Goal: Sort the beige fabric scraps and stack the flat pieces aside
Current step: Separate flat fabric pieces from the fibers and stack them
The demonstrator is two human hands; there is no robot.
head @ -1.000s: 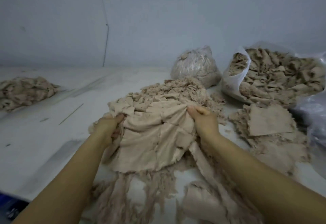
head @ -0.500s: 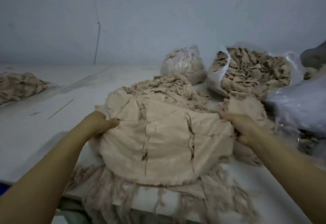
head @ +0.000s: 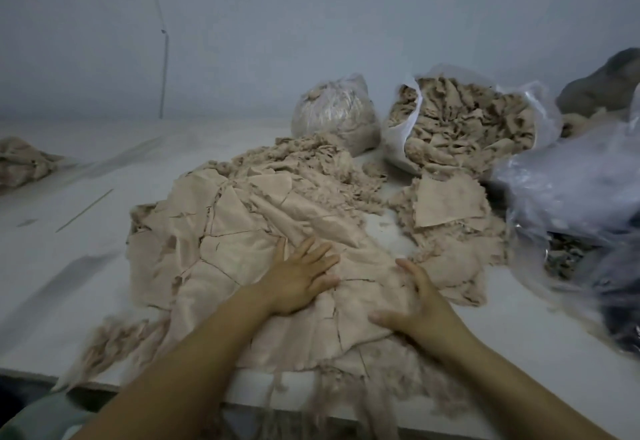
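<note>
Since half a second ago both hands have moved inward and toward the near edge: the left hand [head: 294, 283] came off the left rim of the spread fabric and now lies flat near its middle, the right hand [head: 415, 304] came off the far right edge and now sits on the near right part. The view has also tipped down a little.

Left hand: palm down, fingers [head: 313, 256] straight and spread, pressing the flat beige pieces [head: 221, 249]. Right hand: palm down, fingers loosely spread and slightly bent over the fabric, thumb out toward the left; no pinch visible, though motion blur makes the fingertips hard to read.

The flat beige pieces lie overlapped as one broad sheet-like layer in the centre of the white counter [head: 69, 266], with frayed stringy scraps [head: 104, 346] trailing over the near edge. Behind it, a heap of shredded scraps [head: 311, 159] rises toward the far side. To the right, apart from the main layer, a smaller stack of flat pieces [head: 446, 204] rests on more frayed bits.

Far side: a closed clear bag [head: 332, 110] of scraps, beside it an open white bag [head: 464, 124] filled with crumpled beige scraps. Right edge: crumpled clear plastic sheeting [head: 568, 197]. Far left on the counter, another small pile of beige scraps [head: 20, 162]. Pale wall [head: 311, 24] behind.
</note>
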